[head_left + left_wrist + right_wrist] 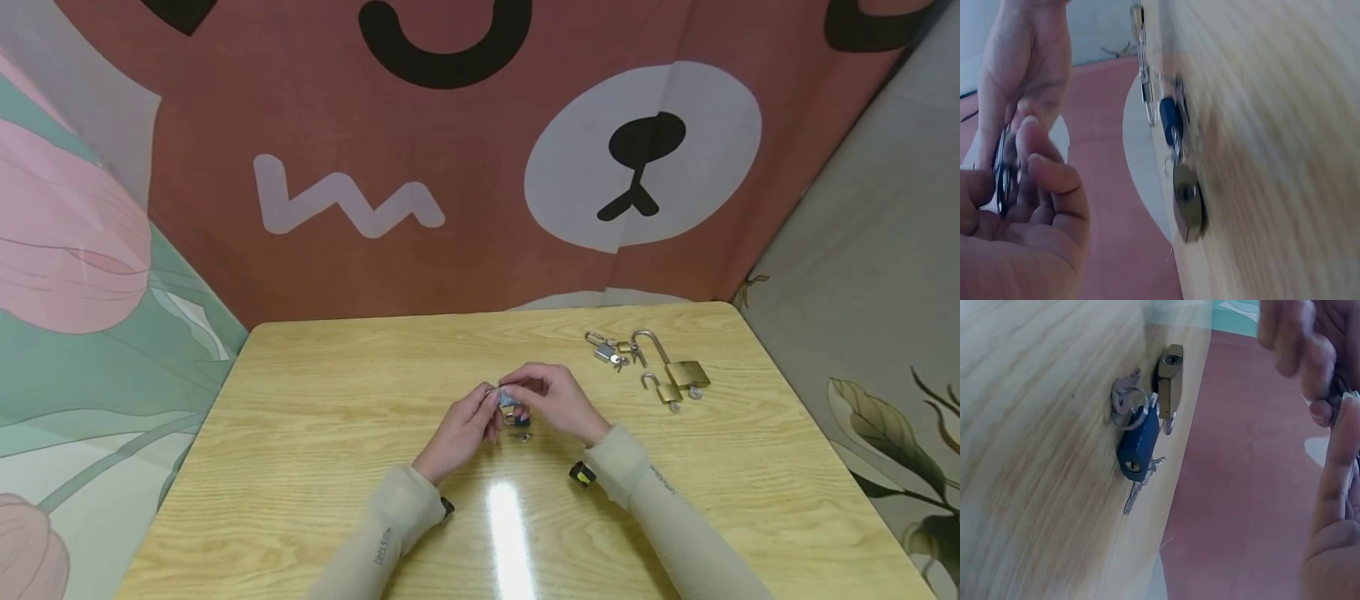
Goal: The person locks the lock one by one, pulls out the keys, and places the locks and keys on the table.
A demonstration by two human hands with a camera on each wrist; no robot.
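Note:
Above the table my left hand (467, 425) pinches a small shiny blue-grey object (507, 398), whose thin metallic edge shows in the left wrist view. My right hand (555, 400) grips the same piece from the other side, with fingertips close to the left ones. Fingers cover much of it, so its kind is unclear. Below the hands lie a dark blue padlock (1138, 445) and a brass padlock (1170, 384), side by side in the right wrist view. Keys on a ring (1127, 403) rest against the blue one, and another key (1134, 490) lies at its end.
At the back right of the wooden table (315, 400) lie a large brass padlock (687, 374) with a long raised shackle, a smaller brass padlock (668, 393) with its shackle open, and a silver padlock (604, 352) with keys. Printed cloth (337, 275) hangs behind the table.

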